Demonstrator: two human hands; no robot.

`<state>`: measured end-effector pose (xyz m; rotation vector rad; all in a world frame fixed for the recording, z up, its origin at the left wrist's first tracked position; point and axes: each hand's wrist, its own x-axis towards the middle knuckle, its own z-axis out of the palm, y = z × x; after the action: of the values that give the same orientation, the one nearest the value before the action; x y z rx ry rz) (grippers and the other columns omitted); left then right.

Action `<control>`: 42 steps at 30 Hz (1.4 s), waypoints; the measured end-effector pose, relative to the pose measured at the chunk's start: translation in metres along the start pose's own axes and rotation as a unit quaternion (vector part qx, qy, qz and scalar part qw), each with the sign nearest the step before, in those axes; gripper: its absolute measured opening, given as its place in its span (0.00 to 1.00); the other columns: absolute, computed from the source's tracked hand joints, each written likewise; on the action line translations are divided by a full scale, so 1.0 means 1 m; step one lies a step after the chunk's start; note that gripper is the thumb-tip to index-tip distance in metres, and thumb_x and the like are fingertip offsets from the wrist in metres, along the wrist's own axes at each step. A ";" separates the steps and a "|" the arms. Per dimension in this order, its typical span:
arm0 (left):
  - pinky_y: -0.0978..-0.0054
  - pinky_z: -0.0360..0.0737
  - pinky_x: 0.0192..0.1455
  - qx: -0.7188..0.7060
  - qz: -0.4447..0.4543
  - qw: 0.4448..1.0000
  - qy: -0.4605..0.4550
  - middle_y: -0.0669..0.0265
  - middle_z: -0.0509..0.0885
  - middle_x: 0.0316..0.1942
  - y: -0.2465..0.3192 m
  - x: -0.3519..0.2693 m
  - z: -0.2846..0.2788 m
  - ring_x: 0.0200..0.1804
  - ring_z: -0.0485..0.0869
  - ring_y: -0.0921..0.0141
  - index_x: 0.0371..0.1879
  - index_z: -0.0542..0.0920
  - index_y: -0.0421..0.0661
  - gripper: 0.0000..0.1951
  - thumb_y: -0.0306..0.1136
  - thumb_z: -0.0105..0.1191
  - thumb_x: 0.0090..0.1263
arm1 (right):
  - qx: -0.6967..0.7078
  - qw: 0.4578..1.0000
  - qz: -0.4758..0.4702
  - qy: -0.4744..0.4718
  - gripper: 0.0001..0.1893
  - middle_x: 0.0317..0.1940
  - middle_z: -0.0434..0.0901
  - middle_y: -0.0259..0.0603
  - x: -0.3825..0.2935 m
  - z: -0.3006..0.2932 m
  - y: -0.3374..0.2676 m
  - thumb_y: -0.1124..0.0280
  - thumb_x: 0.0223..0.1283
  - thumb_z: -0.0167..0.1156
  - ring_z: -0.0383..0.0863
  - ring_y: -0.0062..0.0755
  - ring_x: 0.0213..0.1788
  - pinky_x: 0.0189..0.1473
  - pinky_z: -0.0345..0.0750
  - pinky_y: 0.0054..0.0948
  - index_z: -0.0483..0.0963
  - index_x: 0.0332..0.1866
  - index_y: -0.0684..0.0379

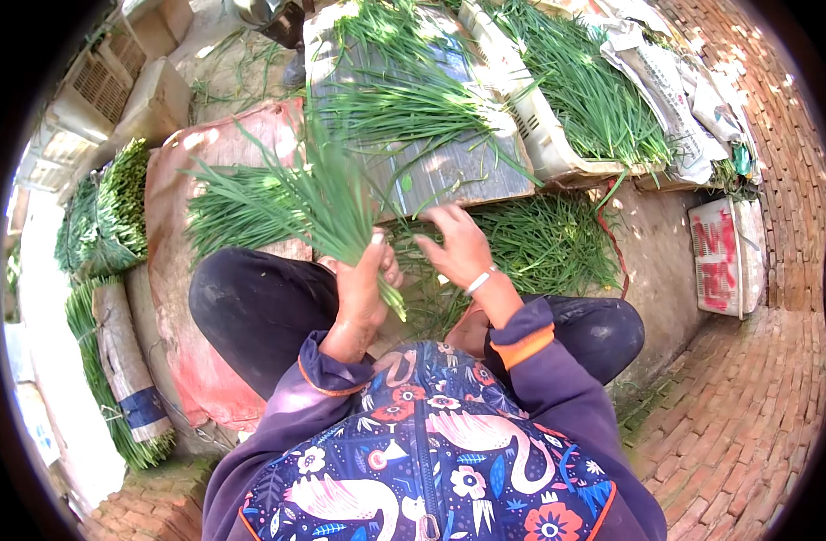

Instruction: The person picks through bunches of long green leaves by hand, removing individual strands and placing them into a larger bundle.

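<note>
My left hand (365,277) grips a bunch of garlic chives (332,203) near the pale stem ends, its leaves fanning up and away, slightly blurred. To its right, my right hand (457,247) has its fingers apart and holds nothing I can make out; a white band circles that wrist. Another pile of chives (244,209) lies on the reddish cloth (203,338) at my left. Before me, more loose chives (413,108) rest on a low board (447,179). Scattered green leaves (555,243) heap on the ground below the board's edge, beyond my right hand.
A white plastic crate (555,142) full of chives stands at the board's right. Wrapped bundles (125,365) lie at far left, with several crates (102,88) behind. A red-marked white basket (724,257) sits by the brick wall (805,223). A red cord (612,237) hangs near the crate.
</note>
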<state>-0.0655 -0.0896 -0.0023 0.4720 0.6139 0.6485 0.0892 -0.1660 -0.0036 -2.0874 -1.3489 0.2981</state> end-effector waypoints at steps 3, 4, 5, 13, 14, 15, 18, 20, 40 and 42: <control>0.81 0.62 0.19 0.026 0.089 0.995 0.019 0.74 0.64 0.21 0.011 -0.001 0.004 0.18 0.63 0.79 0.47 0.72 0.47 0.09 0.33 0.53 0.72 | -0.108 0.991 -0.083 0.003 0.27 0.48 0.73 0.43 0.038 0.014 -0.010 0.60 0.45 0.70 0.72 0.46 0.53 0.51 0.73 0.40 0.73 0.53 0.54; 0.81 0.62 0.18 0.030 0.101 0.994 0.037 0.75 0.63 0.20 0.014 0.000 0.006 0.17 0.62 0.79 0.50 0.72 0.47 0.11 0.33 0.53 0.72 | -0.132 0.988 -0.085 0.001 0.32 0.49 0.72 0.41 0.047 0.021 -0.007 0.60 0.42 0.72 0.71 0.45 0.53 0.51 0.73 0.42 0.70 0.56 0.53; 0.82 0.61 0.18 0.012 0.100 0.995 0.027 0.76 0.62 0.20 0.018 0.002 0.000 0.17 0.62 0.80 0.54 0.72 0.47 0.14 0.33 0.53 0.72 | -0.150 0.985 -0.088 -0.009 0.34 0.47 0.71 0.41 0.055 0.028 -0.002 0.60 0.39 0.74 0.71 0.44 0.53 0.51 0.74 0.41 0.70 0.56 0.52; 0.82 0.59 0.16 0.031 -0.055 0.998 0.004 0.76 0.66 0.19 0.019 0.001 0.004 0.15 0.62 0.81 0.46 0.76 0.46 0.10 0.30 0.57 0.69 | -0.244 0.944 -0.081 -0.208 0.09 0.34 0.78 0.42 0.023 -0.022 0.066 0.73 0.49 0.57 0.81 0.47 0.41 0.40 0.79 0.44 0.75 0.38 0.54; 0.82 0.60 0.16 0.076 -0.060 0.995 0.003 0.76 0.67 0.19 0.018 0.000 0.008 0.15 0.63 0.81 0.45 0.76 0.45 0.09 0.30 0.58 0.69 | -0.320 0.896 -0.006 -0.307 0.10 0.37 0.82 0.44 0.014 -0.040 0.081 0.74 0.48 0.60 0.82 0.47 0.45 0.44 0.79 0.43 0.78 0.38 0.55; 0.82 0.60 0.15 0.120 -0.065 0.991 0.000 0.76 0.69 0.19 0.015 0.000 0.012 0.14 0.64 0.81 0.44 0.77 0.44 0.09 0.30 0.59 0.68 | -0.376 0.829 0.042 -0.412 0.11 0.38 0.83 0.46 0.009 -0.063 0.097 0.67 0.49 0.61 0.83 0.49 0.44 0.45 0.79 0.43 0.79 0.40 0.54; 0.81 0.62 0.15 0.203 -0.035 0.978 0.027 0.75 0.73 0.19 0.005 0.003 0.012 0.14 0.66 0.81 0.41 0.77 0.42 0.09 0.29 0.61 0.66 | -0.398 0.782 0.148 -0.456 0.20 0.41 0.84 0.47 0.025 -0.117 0.121 0.55 0.42 0.67 0.83 0.46 0.46 0.50 0.79 0.40 0.82 0.40 0.54; 0.81 0.63 0.15 0.231 -0.013 0.971 0.055 0.74 0.74 0.19 -0.004 0.009 0.008 0.14 0.67 0.80 0.41 0.77 0.42 0.09 0.28 0.61 0.65 | -0.345 0.899 0.128 -0.237 0.18 0.36 0.83 0.46 0.055 -0.123 0.128 0.58 0.44 0.65 0.82 0.50 0.41 0.48 0.79 0.41 0.80 0.39 0.56; 0.79 0.61 0.18 -0.027 -0.086 0.993 0.082 0.74 0.64 0.17 -0.003 0.012 0.003 0.15 0.63 0.78 0.44 0.74 0.44 0.24 0.57 0.50 0.71 | -0.409 0.835 0.202 -0.308 0.19 0.35 0.84 0.49 0.061 -0.186 0.167 0.54 0.44 0.67 0.83 0.46 0.39 0.46 0.78 0.40 0.81 0.34 0.61; 0.79 0.61 0.18 -0.018 -0.093 0.993 0.075 0.74 0.64 0.17 -0.007 0.015 0.004 0.16 0.63 0.78 0.42 0.74 0.44 0.21 0.53 0.54 0.70 | -0.247 0.917 0.214 -0.227 0.22 0.37 0.83 0.51 0.089 -0.182 0.153 0.52 0.48 0.65 0.82 0.48 0.44 0.48 0.77 0.39 0.80 0.39 0.62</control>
<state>-0.0505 -0.0852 -0.0097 0.3284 0.7772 0.5193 0.3337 -0.1996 0.0565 -2.8784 -1.2934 0.7261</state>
